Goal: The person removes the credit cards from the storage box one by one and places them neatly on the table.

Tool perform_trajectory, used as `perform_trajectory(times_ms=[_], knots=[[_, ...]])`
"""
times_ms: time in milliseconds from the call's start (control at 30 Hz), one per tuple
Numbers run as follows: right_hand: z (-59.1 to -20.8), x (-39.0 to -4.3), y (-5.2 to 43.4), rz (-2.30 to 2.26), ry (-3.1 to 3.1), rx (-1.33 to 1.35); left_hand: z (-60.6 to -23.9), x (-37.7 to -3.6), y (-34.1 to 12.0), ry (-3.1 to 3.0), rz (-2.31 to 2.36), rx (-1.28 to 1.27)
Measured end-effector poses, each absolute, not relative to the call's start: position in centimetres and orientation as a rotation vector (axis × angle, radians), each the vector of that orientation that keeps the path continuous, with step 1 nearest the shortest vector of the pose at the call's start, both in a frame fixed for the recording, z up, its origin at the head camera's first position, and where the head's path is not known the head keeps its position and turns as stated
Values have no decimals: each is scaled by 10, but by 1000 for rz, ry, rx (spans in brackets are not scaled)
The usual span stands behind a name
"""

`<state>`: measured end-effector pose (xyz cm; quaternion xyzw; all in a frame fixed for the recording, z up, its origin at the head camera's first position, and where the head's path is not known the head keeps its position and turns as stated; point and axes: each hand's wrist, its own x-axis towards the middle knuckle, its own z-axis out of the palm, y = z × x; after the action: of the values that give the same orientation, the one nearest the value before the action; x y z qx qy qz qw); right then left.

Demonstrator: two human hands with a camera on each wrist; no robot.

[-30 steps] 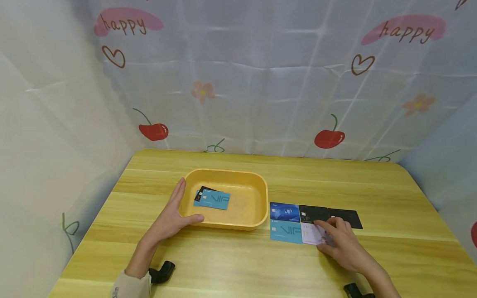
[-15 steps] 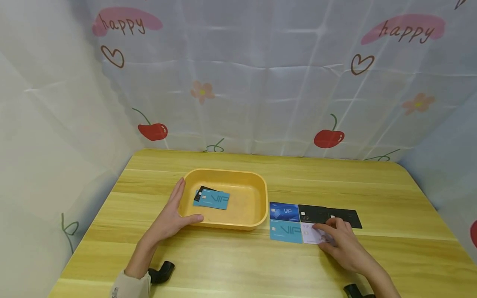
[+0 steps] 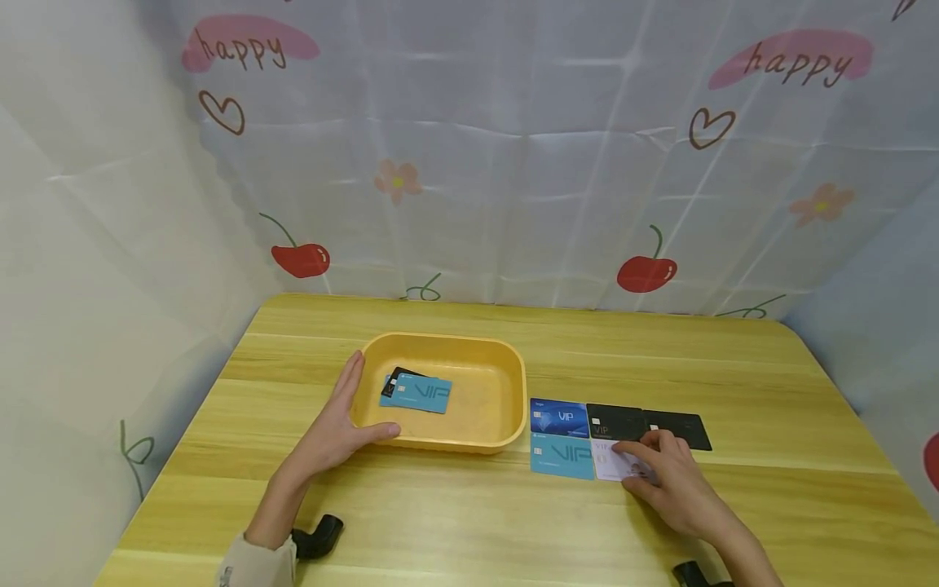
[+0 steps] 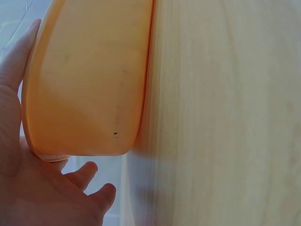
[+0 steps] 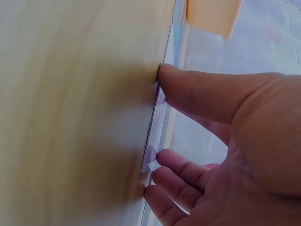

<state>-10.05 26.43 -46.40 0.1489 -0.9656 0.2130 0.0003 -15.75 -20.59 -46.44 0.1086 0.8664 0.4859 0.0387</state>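
A yellow plastic basin stands on the table, with a few teal and black cards, the top one a teal VIP card, overlapping inside. My left hand rests at its near left corner, thumb along the front rim and fingers straight against the left side. My right hand holds a white VIP card flat on the table, thumb at its near edge, other fingers at its far and right edges. Left of that card lies another teal card. Behind them lie a blue card and a black card.
A second black card ends the back row, just beyond my right fingers. Wood-grain tabletop surrounds everything. A printed curtain hangs along the table's far edge. Black devices sit at both wrists, the left one close over the table.
The white card slid slightly right under my right hand, then back left against the teal card. My left hand and the basin have kept their place.
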Motion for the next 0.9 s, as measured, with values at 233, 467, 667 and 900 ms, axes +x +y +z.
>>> perform_trajectory(times_ms=[233, 467, 667, 900], knots=[[-464, -99, 260, 678, -3011, 432, -466, -157, -206, 2651, 1499, 339], [-457, -100, 243, 736, -2987, 388, -466, -159, -208, 2671, 1469, 338], [-457, -107, 230, 705, -3004, 384, -465, -159, -208, 2660, 1484, 332], [-461, -111, 226, 663, -3035, 396, -465, -158, -206, 2658, 1487, 331]])
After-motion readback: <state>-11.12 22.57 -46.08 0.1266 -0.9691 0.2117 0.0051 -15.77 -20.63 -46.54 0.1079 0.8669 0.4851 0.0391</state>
